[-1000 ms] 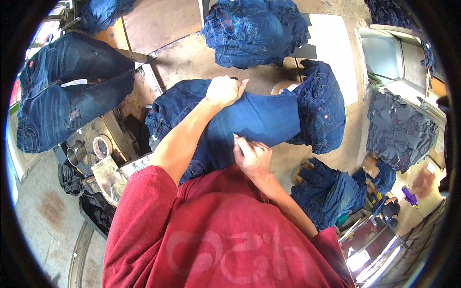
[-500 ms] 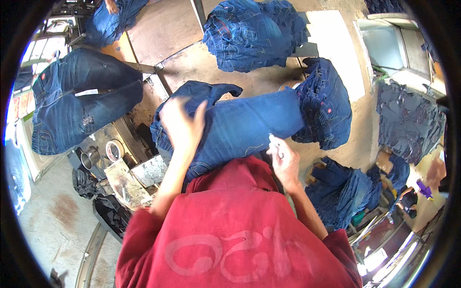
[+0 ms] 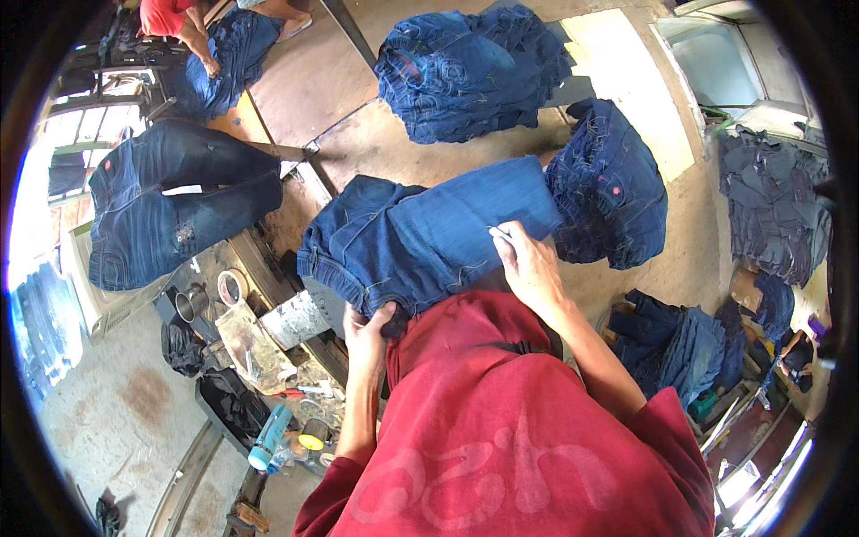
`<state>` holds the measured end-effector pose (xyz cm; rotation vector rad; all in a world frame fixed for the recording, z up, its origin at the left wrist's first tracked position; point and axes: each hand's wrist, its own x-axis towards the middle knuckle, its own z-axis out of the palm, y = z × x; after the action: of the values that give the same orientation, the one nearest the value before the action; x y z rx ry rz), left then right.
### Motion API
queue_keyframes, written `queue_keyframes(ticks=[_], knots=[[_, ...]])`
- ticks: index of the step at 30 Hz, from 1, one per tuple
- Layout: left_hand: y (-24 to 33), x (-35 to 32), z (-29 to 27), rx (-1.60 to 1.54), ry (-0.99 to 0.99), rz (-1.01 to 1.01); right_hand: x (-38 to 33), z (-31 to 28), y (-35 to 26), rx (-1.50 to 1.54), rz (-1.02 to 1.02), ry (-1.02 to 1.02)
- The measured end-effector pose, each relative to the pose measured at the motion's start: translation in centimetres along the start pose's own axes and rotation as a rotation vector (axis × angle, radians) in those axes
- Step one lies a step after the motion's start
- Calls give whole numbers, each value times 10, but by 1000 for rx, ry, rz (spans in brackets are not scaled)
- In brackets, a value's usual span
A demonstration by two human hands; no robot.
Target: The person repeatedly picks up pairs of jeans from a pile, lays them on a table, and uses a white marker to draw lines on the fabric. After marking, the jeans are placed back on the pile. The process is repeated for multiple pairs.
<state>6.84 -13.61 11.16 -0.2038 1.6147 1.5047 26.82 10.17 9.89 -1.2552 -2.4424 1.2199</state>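
In front of me, a pair of blue jeans [image 3: 438,228] lies across a support, its leg stretching to the right and its waistband to the left. My left hand [image 3: 365,336] is closed on the near corner of the waistband, thumb on top. Over the leg, my right hand [image 3: 530,268] pinches a small white stick [image 3: 497,233], whose tip is on or just above the denim. I cannot tell whether it is chalk. Beside the leg's end, more folded jeans [image 3: 613,188] sit in a bundle.
A large pile of jeans [image 3: 465,76] lies beyond. Dark jeans [image 3: 179,206] drape at the left, above a tape roll [image 3: 233,286], a metal cup [image 3: 190,304] and a light-blue bottle [image 3: 270,438]. Another person's arm [image 3: 199,45] reaches to denim at the far left. Dark garments [image 3: 774,210] lie right.
My left hand has come down from above the jeans to their near waistband corner. The upper part of the jeans lies flatter. My right hand has moved farther over the leg.
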Motion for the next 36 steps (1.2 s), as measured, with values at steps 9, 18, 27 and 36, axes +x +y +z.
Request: queue_keyframes(ticks=[9, 18, 27, 36], knots=[[-6, 42, 41, -145, -135, -250, 2, -6, 9, 35, 47, 28], [-4, 42, 50, -61, -176, -387, 32, 32, -32, 26, 107, -226], [-7, 34, 27, -144, -277, -258, 26, 38, -35, 10, 114, -69], [-13, 54, 52, -61, -406, -460, -38, -26, -35, 97, 138, 108]])
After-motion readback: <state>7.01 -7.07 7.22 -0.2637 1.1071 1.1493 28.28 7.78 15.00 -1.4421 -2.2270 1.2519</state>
